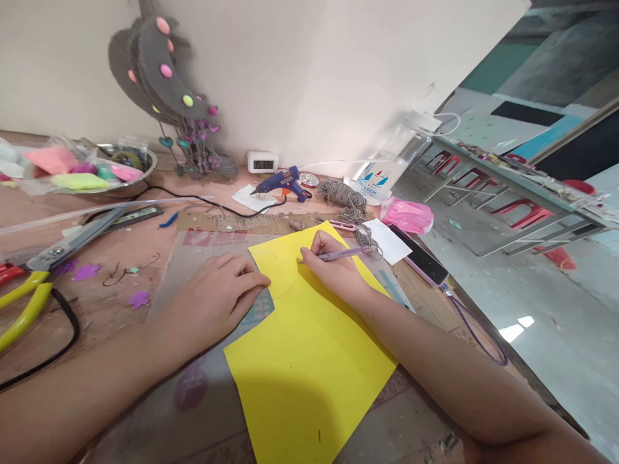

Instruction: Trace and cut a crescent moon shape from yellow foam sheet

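A sheet of yellow paper (314, 361), with a piece cut out of its left side, lies on the covered tabletop. My right hand (331, 261) grips a pale purple pen (345, 253), its tip down at the upper part of the sheet. Faint curved lines show on the paper between my hands. My left hand (225, 290) rests flat beside the cut edge, fingertips touching the paper and nothing held. Part of the sheet is hidden under my right hand and forearm.
Large yellow-handled scissors (53, 264) lie at left, below a metal bowl (152, 164) of bagged coloured material. At the back are a blue glue gun (280, 183), grey yarn (343, 196) and a clear jug (387, 164). A phone (420, 254) sits near the right edge.
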Demonstrator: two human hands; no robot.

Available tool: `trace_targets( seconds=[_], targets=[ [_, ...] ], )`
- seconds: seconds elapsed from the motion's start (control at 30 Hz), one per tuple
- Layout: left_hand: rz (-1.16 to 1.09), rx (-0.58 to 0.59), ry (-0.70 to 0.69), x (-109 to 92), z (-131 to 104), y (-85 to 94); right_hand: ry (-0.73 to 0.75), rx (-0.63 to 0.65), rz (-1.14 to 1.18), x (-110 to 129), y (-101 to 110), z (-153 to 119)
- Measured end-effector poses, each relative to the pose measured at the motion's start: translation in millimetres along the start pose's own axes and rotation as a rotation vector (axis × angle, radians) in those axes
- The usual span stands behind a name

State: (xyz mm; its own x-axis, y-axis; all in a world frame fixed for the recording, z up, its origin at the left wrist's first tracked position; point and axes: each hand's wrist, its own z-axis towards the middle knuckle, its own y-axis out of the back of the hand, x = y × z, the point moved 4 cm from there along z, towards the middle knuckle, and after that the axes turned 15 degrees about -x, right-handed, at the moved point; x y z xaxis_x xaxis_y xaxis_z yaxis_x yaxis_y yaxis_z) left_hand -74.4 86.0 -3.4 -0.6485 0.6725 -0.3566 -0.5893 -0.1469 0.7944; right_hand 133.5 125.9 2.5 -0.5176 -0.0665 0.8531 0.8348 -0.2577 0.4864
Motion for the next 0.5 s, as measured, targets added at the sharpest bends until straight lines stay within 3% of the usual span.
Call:
trace_targets(
  seconds=[0.5],
  targets=[
    [-0.009,-0.010,-0.001,0.2,0.2,0.3,-0.010,0.028,0.007,0.8,0.0,-2.7]
  ],
)
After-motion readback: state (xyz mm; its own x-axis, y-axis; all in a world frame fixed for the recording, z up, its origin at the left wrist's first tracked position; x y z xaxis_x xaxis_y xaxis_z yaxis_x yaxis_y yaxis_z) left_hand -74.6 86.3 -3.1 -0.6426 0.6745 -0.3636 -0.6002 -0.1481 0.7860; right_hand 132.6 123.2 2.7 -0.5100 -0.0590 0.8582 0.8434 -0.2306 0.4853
